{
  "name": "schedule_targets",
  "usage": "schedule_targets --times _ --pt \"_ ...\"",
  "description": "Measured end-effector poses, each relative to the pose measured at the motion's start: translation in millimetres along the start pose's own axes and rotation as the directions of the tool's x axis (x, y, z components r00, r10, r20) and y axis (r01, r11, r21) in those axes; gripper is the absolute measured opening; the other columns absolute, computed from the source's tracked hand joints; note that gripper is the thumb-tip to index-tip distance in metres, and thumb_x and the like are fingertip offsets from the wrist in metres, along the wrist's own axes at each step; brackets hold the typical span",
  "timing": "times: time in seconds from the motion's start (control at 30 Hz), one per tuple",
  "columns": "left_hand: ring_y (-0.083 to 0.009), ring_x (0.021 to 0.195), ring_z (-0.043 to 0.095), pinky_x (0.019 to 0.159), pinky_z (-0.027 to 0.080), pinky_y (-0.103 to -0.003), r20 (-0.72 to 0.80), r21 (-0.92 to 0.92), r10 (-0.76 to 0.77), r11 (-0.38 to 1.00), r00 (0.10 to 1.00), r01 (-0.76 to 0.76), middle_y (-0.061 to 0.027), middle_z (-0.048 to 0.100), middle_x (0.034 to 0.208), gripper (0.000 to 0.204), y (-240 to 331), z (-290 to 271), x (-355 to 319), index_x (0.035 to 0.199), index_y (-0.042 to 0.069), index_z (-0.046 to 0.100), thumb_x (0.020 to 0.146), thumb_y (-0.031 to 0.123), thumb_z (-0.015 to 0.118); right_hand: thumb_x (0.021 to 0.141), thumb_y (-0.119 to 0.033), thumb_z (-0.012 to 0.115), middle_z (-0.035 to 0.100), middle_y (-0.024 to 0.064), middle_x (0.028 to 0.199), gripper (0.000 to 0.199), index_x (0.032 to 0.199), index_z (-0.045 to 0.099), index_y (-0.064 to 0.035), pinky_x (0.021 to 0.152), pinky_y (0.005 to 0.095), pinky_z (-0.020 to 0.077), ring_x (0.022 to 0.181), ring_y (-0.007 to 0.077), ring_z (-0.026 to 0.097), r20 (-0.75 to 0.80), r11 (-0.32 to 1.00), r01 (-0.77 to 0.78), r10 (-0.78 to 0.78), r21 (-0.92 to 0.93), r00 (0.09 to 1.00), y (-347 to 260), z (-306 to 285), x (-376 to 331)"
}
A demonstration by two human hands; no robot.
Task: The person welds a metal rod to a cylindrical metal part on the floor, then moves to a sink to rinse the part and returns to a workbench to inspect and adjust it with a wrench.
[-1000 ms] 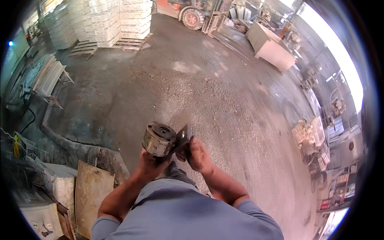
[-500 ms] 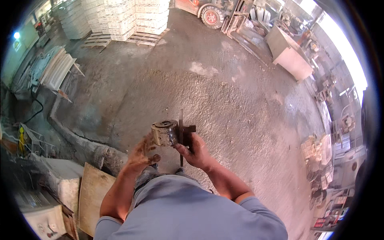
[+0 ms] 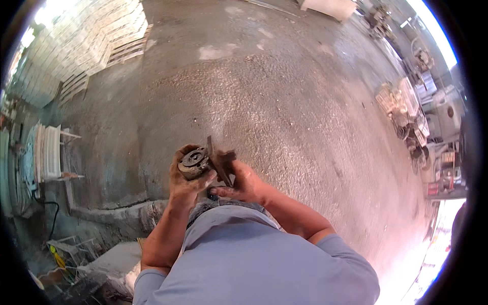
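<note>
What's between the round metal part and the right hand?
Head view: a dark plate with a blocky stub lies between the round metal part and the right hand.

Worn floor, loaded wooden pallets and machinery mark an industrial workshop.

The cylinder has a dark grey end face marked with blackish round spots; its side is a paler grey-tan with dark blotches. The plate is dark brown. The shirt is plain blue-grey. The floor is grey-brown, with a speckled texture and whitish patches. The stacked blocks are cream-white, in a repeating layered pattern. The pallet shows light brown stripes separated by dark gaps. The hose is black. The bin is off-white.
</note>
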State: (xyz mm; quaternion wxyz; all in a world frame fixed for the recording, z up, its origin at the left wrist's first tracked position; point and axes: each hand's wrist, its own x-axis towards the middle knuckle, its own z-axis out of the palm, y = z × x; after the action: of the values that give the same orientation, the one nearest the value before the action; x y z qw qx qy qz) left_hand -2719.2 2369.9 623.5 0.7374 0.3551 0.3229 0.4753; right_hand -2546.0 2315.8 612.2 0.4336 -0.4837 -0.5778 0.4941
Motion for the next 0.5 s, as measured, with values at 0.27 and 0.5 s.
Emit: schedule_targets --times 0.27,0.5 --pt "-0.0174 0.103 0.062 0.086 0.055 -0.029 -0.011 0.184 0.098 0.978 0.995 -0.094 -0.0102 0.060 0.116 0.072 -5.2 25.1 -1.7 0.133 0.002 0.046 0.072 0.003 0.084 0.089 -0.009 0.069 0.064 0.0191 0.118 0.049 0.133 0.051 0.0010 0.089 0.0364 0.0512 0.104 0.0247 0.065 -0.022 0.979 -0.201 0.200 -0.030 0.979 2.9 -19.4 -9.3" --pt "-0.0239 0.116 0.059 0.098 0.047 -0.040 -0.196 -0.238 0.043 0.967 0.980 -0.090 -0.0138 0.059 0.130 0.062 22.6 1.6 4.0 0.142 0.006 0.047 0.093 0.038 0.068 0.088 -0.003 0.064 0.059 0.0114 0.124 0.053 0.138 0.048 0.0037 0.100 0.0328 0.0427 0.113 0.0168 0.055 0.005 0.963 0.011 -0.013 0.271 1.000 8.2 -70.5 -37.4"
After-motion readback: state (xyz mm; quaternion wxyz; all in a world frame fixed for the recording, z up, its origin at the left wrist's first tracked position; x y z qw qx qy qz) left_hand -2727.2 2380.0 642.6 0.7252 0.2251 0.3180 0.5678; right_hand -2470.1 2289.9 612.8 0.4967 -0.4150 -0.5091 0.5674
